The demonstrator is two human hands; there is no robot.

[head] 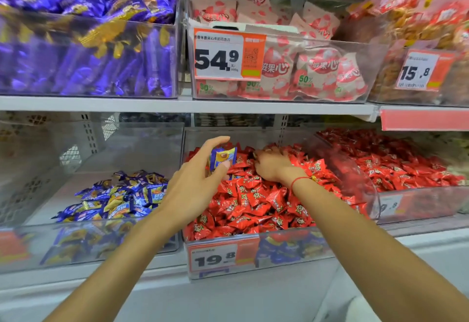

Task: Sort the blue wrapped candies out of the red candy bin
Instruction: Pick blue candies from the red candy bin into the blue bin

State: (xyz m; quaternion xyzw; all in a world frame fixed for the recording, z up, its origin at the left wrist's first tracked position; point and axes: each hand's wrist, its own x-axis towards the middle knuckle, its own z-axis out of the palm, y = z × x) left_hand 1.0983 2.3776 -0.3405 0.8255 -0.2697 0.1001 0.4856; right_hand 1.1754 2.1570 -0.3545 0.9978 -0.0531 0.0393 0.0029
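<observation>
Blue wrapped candy [222,157], pinched by left hand [195,182] over red candy bin [220,241], prob. light, crinkly, slick w/ firm core, so grip mid-body; right hand [271,167] digs in reds, fingers hidden.

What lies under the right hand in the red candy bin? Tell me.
Red wrapped candies heaped in the red candy bin surround the right hand; its curled fingers dig into them, so whatever they grasp stays hidden.

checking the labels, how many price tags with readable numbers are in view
3. The orange and white 54.9 price tag hangs on the upper middle clear bin, the 15.8 price tag on the upper right bin, the 19.8 price tag on the red candy bin. A blurred tag lower right may be another.
</observation>
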